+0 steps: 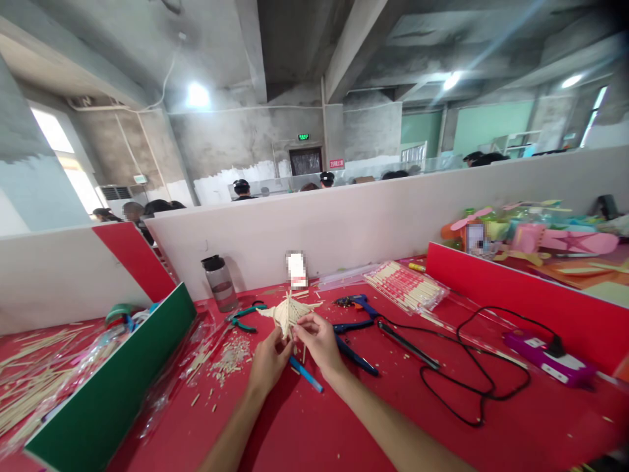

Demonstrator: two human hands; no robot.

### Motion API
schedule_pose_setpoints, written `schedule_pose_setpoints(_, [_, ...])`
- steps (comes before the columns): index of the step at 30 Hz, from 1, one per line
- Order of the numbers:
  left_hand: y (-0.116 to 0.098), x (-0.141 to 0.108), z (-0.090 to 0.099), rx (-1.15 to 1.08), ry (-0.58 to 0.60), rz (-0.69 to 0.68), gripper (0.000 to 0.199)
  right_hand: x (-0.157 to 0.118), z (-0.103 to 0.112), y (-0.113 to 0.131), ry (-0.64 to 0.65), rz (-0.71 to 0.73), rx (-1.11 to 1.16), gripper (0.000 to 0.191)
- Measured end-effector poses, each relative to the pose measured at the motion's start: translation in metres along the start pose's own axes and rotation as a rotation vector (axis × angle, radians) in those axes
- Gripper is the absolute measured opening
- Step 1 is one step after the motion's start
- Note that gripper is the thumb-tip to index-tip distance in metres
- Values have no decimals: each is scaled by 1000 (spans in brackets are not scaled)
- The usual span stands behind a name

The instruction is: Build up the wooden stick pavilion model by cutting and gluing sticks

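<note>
A small roof-shaped model built from pale wooden sticks (289, 308) is held up over the red table, its corners flaring outward. My left hand (270, 359) pinches its lower near edge. From the other side my right hand (317, 337) grips it with thumb and fingertips; whether a separate stick is between them is too small to tell. Under the hands lies a blue pen (307, 375). Dark blue-handled pliers (356, 354) and a blue glue gun (356, 303) rest just right of my right hand. Green-handled pliers (246, 318) lie to the left, near cut stick bits (230, 359).
A water bottle (219, 283) and a phone (296, 269) stand along the white partition (344, 226). Bundled sticks (405, 286) lie at the back right. A black cable (484, 395) loops toward a purple power strip (548, 357). Green (118, 387) and red (531, 308) dividers flank the table.
</note>
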State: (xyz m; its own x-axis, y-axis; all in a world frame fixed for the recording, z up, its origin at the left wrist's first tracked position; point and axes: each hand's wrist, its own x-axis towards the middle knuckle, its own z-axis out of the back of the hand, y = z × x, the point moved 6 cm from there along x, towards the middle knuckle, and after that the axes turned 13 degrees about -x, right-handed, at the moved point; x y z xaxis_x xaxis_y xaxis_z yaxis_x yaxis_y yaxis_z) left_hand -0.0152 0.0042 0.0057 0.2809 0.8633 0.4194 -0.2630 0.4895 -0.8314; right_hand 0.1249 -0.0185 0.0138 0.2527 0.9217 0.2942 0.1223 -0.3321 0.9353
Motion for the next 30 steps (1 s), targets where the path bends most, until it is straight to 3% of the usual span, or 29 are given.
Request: schedule_pose_setpoints(30, [-5, -1, 2, -6, -29, 9, 20, 5, -4, 2, -23, -2, -11, 32])
